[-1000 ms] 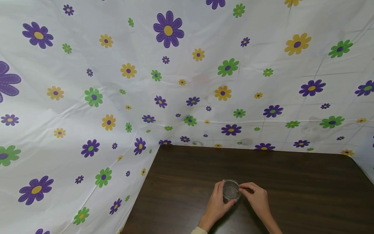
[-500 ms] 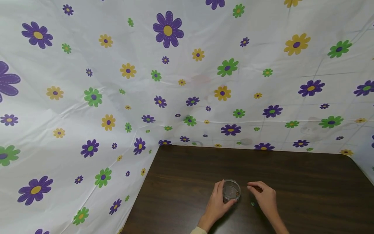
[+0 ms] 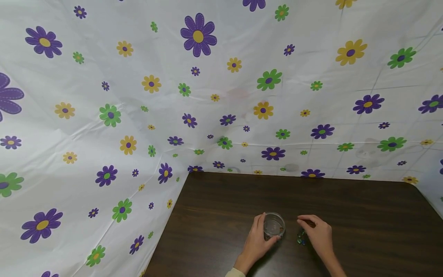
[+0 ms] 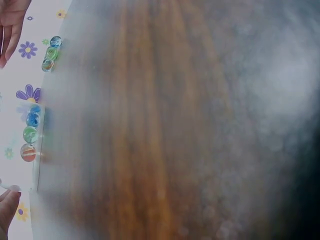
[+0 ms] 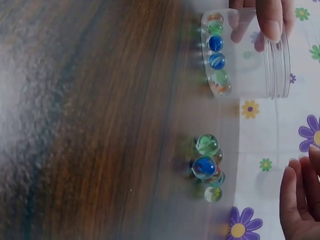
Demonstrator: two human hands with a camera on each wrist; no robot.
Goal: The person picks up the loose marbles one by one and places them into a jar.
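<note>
My left hand [image 3: 255, 239] grips the side of a clear jar [image 5: 252, 77] that stands lidless on the table. Several glass marbles, blue, green and orange, lie along the jar's bottom, among them a blue marble [image 5: 216, 43]. A loose cluster of marbles lies on the table right of the jar, with a green marble [image 5: 207, 144] and a blue marble [image 5: 204, 168] in front in the right wrist view. Over that cluster hangs my right hand [image 3: 319, 233], its fingers loosely bent and nothing visible in them. From the head, this hand partly hides the loose marbles.
The dark wood-grain table [image 3: 214, 215] reaches back to a white sheet [image 3: 235, 92] printed with purple, green and yellow flowers. The sheet hangs behind the table and along its left side.
My right hand has moved from the jar's rim rightward, over the loose marbles, which have come into view beside it. The left hand and the jar have stayed in place.
</note>
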